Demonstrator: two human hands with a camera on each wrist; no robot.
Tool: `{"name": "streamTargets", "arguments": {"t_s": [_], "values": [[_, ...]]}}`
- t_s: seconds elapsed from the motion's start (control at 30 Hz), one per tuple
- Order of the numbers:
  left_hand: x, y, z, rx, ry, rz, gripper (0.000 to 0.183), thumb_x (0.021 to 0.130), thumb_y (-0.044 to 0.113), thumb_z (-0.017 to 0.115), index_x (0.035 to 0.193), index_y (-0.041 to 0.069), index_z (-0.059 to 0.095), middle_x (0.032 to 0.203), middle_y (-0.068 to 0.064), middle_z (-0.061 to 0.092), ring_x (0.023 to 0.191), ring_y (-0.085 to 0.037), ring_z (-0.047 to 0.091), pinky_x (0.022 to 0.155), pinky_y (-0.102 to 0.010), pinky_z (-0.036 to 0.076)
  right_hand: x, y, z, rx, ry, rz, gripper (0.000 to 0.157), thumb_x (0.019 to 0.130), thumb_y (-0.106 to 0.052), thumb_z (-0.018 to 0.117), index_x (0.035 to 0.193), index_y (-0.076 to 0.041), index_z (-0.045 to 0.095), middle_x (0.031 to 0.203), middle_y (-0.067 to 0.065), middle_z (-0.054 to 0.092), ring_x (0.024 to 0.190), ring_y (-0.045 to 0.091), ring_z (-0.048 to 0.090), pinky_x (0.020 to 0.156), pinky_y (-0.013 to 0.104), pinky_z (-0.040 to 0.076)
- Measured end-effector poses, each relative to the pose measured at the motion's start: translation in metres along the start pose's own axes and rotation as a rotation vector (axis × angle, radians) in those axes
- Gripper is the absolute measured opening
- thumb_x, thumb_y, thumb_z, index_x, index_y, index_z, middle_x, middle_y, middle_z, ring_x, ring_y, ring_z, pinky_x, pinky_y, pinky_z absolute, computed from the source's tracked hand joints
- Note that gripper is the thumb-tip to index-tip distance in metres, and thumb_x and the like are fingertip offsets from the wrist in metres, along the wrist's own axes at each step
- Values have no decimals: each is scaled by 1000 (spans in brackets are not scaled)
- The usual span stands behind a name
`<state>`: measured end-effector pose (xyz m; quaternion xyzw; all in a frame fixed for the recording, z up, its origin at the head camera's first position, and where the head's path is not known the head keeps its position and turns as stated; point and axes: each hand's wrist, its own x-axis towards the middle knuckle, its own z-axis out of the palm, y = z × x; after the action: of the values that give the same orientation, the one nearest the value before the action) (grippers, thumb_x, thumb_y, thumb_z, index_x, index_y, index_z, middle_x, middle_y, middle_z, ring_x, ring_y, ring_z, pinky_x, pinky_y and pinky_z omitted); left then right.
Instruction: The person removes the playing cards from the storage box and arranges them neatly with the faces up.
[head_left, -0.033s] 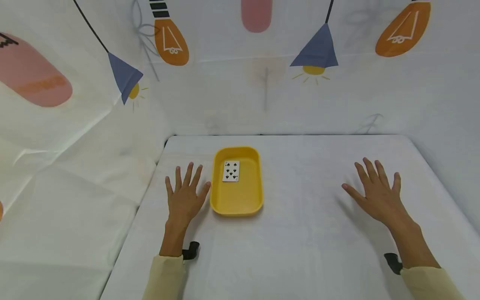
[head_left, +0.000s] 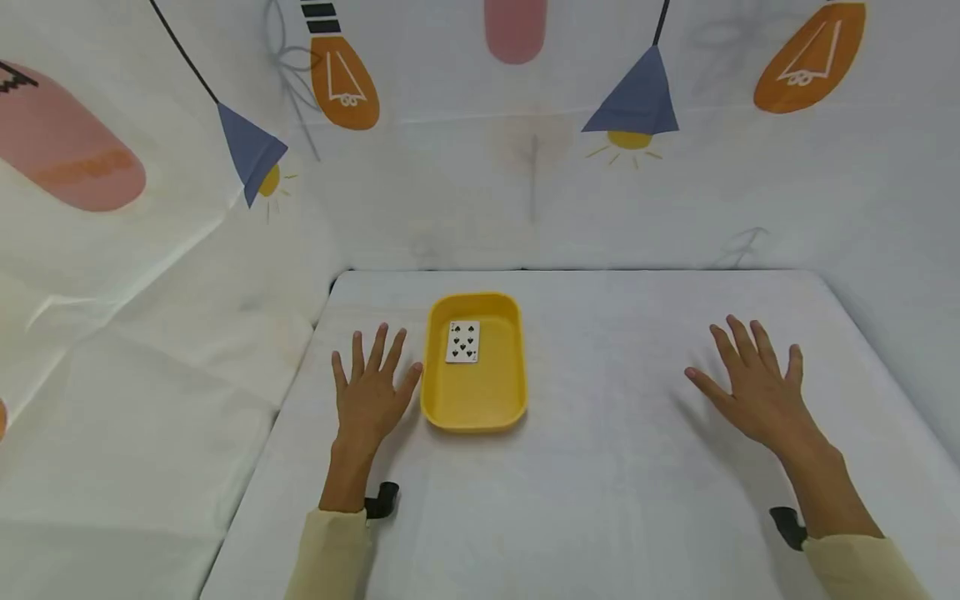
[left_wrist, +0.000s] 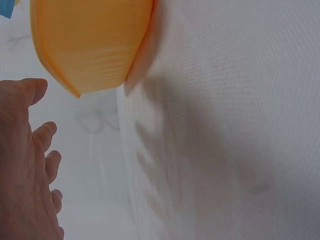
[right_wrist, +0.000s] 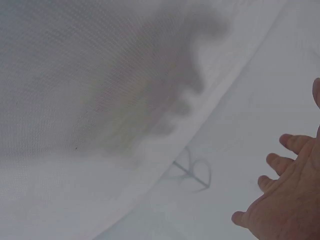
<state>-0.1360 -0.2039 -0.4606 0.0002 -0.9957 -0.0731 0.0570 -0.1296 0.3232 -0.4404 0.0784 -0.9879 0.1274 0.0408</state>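
Note:
A yellow tray [head_left: 474, 408] stands on the white table, left of its middle. Inside it, toward the upper left, lies a playing card [head_left: 462, 342], face up with several black spades. My left hand [head_left: 367, 404] hovers beside the tray's left side, fingers spread and straight, holding nothing. Its thumb tip is close to the tray rim; the left wrist view shows a gap between the thumb [left_wrist: 36, 91] and the tray [left_wrist: 95, 45]. Far to the right, my right hand [head_left: 765, 400] is held above the table with fingers spread, nothing in it.
White cloth covers the table [head_left: 600, 483]. A white sheet printed with lamps and bulbs [head_left: 343, 83] hangs behind it and along the left side. Each wrist carries a small black device [head_left: 382, 500]. Both hands cast shadows on the cloth.

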Motion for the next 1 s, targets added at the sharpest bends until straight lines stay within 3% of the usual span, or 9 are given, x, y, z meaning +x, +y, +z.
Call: {"name": "streamTargets", "arguments": {"t_s": [0.17,0.33,0.4,0.47,0.57,0.63,0.7,0.8,1.0], "values": [[-4,0,1,-35,7,5,70,102,65,25,161,29,19,167,-4,11,151,-30,-12,116,-60,-11,-1,-1,1,-3,21,-27,88,98,-54,54,158,-2,16,164,22,5,150,37,-13,106,71,-18],[-9,6,2,-194,0,7,71,103,63,30,161,24,21,166,-7,15,152,-33,-5,118,-58,-7,-10,-2,1,0,47,-39,87,97,-53,55,157,0,19,163,24,9,150,38,-9,108,68,-19],[-8,9,3,-335,0,-25,72,102,62,37,160,22,24,165,-8,21,152,-33,7,120,-56,3,-13,-3,-2,15,81,-56,85,97,-50,57,155,1,23,162,25,13,150,39,-4,110,68,-15],[-5,12,5,-503,12,-71,71,101,59,44,158,19,31,158,-9,34,146,-32,28,118,-54,21,-15,-3,-5,36,133,-86,80,96,-46,61,152,3,30,159,27,21,149,42,5,112,69,-8],[0,19,10,-740,60,-149,61,99,53,55,146,14,49,134,-9,56,120,-27,55,102,-47,46,-19,-5,-9,72,231,-136,69,93,-36,68,143,4,43,149,28,34,140,47,26,108,74,12],[3,23,13,-838,101,-186,50,98,46,61,134,11,60,116,-7,63,102,-24,62,88,-40,53,-21,-8,-10,101,286,-158,64,90,-31,73,137,4,48,142,27,41,132,49,35,101,75,22],[5,25,15,-901,129,-233,40,97,42,65,123,12,67,106,-5,66,93,-20,63,80,-34,54,-23,-12,-12,139,310,-163,60,88,-28,75,134,4,51,138,27,44,126,50,39,95,75,26],[5,28,15,-979,138,-298,30,94,36,69,114,14,70,100,-3,67,88,-17,62,71,-27,52,-25,-21,-16,196,296,-146,59,88,-27,76,134,2,52,137,26,44,126,51,37,97,75,23],[6,29,14,-1164,113,-412,24,94,27,70,112,10,70,101,-7,63,87,-18,59,70,-21,51,-19,-41,-24,234,233,-146,61,89,-27,76,137,0,50,138,29,41,128,53,32,104,74,17]]}}
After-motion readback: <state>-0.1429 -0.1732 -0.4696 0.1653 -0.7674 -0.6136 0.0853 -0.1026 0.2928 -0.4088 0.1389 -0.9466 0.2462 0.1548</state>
